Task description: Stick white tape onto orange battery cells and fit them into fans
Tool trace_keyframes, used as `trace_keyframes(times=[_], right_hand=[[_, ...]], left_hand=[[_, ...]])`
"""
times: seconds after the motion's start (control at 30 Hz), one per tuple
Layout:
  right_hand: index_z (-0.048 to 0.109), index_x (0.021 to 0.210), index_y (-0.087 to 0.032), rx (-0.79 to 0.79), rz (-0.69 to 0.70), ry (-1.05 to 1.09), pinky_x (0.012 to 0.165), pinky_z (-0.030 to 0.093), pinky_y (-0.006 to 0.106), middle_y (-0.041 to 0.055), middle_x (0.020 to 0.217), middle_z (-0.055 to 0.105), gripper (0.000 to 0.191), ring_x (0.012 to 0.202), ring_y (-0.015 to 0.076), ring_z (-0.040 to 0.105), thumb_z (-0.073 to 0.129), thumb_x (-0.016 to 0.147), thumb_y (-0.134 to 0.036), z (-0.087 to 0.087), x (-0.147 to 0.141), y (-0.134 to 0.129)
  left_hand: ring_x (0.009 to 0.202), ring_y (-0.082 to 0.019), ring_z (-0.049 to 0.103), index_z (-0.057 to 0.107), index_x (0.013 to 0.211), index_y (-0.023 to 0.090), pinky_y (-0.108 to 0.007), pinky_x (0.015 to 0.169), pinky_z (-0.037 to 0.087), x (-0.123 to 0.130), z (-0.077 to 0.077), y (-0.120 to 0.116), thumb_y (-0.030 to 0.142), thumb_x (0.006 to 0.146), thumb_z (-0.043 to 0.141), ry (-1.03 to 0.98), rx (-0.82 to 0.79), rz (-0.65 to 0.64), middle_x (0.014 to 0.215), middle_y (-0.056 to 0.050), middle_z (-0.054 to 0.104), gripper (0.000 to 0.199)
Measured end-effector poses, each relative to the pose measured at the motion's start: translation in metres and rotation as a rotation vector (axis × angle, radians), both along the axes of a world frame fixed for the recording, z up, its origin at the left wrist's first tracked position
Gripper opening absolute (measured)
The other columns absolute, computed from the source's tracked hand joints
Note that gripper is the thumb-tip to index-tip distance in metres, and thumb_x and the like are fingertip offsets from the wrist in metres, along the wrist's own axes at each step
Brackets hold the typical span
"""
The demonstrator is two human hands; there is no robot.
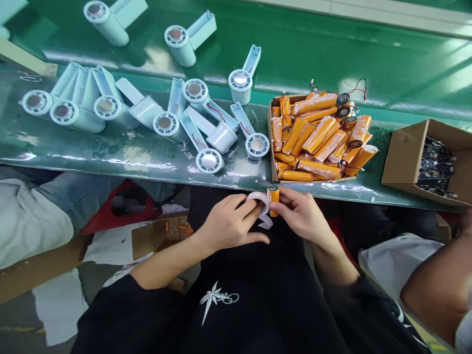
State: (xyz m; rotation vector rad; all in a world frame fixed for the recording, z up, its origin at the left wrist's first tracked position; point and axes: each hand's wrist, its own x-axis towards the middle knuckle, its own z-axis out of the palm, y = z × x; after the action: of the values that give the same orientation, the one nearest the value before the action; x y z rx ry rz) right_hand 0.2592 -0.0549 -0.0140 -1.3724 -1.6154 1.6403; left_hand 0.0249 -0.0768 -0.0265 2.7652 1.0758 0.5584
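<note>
Just in front of the bench edge, my left hand (236,221) has its fingers through and around a roll of whitish tape (259,199), with a loose end of tape hanging below. My right hand (300,211) pinches an orange battery cell (274,201) between thumb and fingers, a dark round end facing up. The battery and the tape roll meet side by side. Right behind my hands, a cardboard box (273,169) is heaped with orange batteries (319,133), several with whitish strips and thin red and black wires.
Several light blue fan housings (166,124) with handles lie along the bench (121,157); more stand on the green surface (313,54) behind. At right is a cardboard box of circuit boards (437,167). Co-workers sit close: a bare arm (438,285) right, a pale sleeve (33,221) left.
</note>
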Motion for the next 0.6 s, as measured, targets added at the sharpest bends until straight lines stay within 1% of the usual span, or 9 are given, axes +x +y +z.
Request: trace_keyframes(times=[0.03, 0.1, 0.17, 0.27, 0.4, 0.47, 0.5, 0.57, 0.6], right_hand=[[0.070, 0.120, -0.021, -0.020, -0.030, 0.031, 0.071, 0.057, 0.027, 0.0016, 0.091, 0.079, 0.028, 0.081, 0.0186, 0.073, 0.068, 0.101, -0.042, -0.003, -0.001, -0.002], [0.069, 0.125, -0.022, -0.044, -0.102, 0.102, 0.077, 0.061, 0.030, 0.0032, 0.098, 0.081, 0.034, 0.088, 0.0209, 0.077, 0.073, 0.098, -0.041, -0.007, -0.002, -0.006], [0.067, 0.124, -0.023, -0.049, -0.241, 0.208, 0.084, 0.064, 0.034, 0.0056, 0.109, 0.082, 0.034, 0.093, 0.0224, 0.079, 0.077, 0.095, -0.039, -0.009, -0.007, -0.011], [0.061, 0.116, -0.026, -0.005, -0.511, 0.405, 0.091, 0.066, 0.040, 0.0082, 0.121, 0.080, 0.029, 0.102, 0.0244, 0.080, 0.077, 0.096, -0.039, -0.014, -0.026, -0.022], [0.052, 0.117, -0.029, 0.106, -0.782, 0.545, 0.091, 0.068, 0.045, 0.0096, 0.124, 0.079, 0.038, 0.110, 0.0277, 0.079, 0.076, 0.095, -0.047, -0.029, -0.062, -0.041], [0.052, 0.119, -0.029, 0.146, -0.785, 0.536, 0.089, 0.068, 0.048, 0.0092, 0.122, 0.079, 0.039, 0.107, 0.0287, 0.079, 0.075, 0.096, -0.049, -0.032, -0.065, -0.047], [0.052, 0.120, -0.030, 0.169, -0.764, 0.512, 0.088, 0.068, 0.050, 0.0088, 0.120, 0.079, 0.038, 0.105, 0.0294, 0.080, 0.074, 0.096, -0.049, -0.030, -0.059, -0.047], [0.052, 0.126, -0.032, 0.231, -0.704, 0.377, 0.092, 0.066, 0.060, 0.0087, 0.121, 0.078, 0.039, 0.105, 0.0326, 0.079, 0.068, 0.098, -0.053, -0.019, -0.032, -0.043], [0.050, 0.132, -0.034, 0.264, -0.677, 0.274, 0.097, 0.063, 0.066, 0.0090, 0.126, 0.076, 0.043, 0.110, 0.0350, 0.077, 0.065, 0.099, -0.056, -0.011, -0.014, -0.038]], left_hand=[[0.089, -0.024, 0.065, 0.071, 0.110, 0.014, -0.040, 0.078, 0.051, 0.003, -0.004, -0.002, 0.046, 0.101, 0.067, -0.016, 0.011, 0.042, 0.101, -0.009, 0.075, 0.034], [0.087, -0.021, 0.065, 0.070, 0.108, 0.015, -0.038, 0.077, 0.050, 0.006, -0.009, -0.005, 0.025, 0.099, 0.070, -0.025, 0.054, 0.100, 0.097, -0.005, 0.075, 0.013], [0.081, -0.019, 0.064, 0.069, 0.113, 0.015, -0.036, 0.072, 0.048, 0.005, -0.009, -0.006, 0.011, 0.096, 0.069, -0.031, 0.093, 0.116, 0.097, -0.004, 0.076, 0.017], [0.069, -0.015, 0.060, 0.069, 0.114, 0.013, -0.035, 0.061, 0.042, 0.004, -0.005, -0.006, 0.008, 0.095, 0.070, -0.085, 0.164, 0.121, 0.091, -0.004, 0.076, 0.021], [0.060, -0.013, 0.056, 0.069, 0.110, 0.013, -0.035, 0.055, 0.036, 0.021, 0.000, -0.018, 0.009, 0.091, 0.075, -0.210, 0.194, 0.199, 0.082, -0.003, 0.073, 0.021], [0.059, -0.012, 0.055, 0.069, 0.109, 0.013, -0.033, 0.055, 0.037, 0.031, 0.002, -0.031, 0.010, 0.091, 0.075, -0.287, 0.148, 0.259, 0.077, -0.001, 0.070, 0.019], [0.059, -0.012, 0.055, 0.069, 0.109, 0.014, -0.032, 0.055, 0.038, 0.032, 0.003, -0.036, 0.010, 0.091, 0.075, -0.317, 0.110, 0.270, 0.075, 0.000, 0.069, 0.019], [0.059, -0.011, 0.057, 0.070, 0.109, 0.018, -0.030, 0.055, 0.040, 0.018, 0.002, -0.042, 0.009, 0.092, 0.072, -0.326, 0.057, 0.295, 0.072, 0.002, 0.067, 0.019], [0.060, -0.012, 0.059, 0.070, 0.109, 0.020, -0.030, 0.057, 0.043, 0.001, 0.001, -0.041, 0.010, 0.093, 0.071, -0.297, 0.063, 0.324, 0.072, 0.002, 0.068, 0.019]])
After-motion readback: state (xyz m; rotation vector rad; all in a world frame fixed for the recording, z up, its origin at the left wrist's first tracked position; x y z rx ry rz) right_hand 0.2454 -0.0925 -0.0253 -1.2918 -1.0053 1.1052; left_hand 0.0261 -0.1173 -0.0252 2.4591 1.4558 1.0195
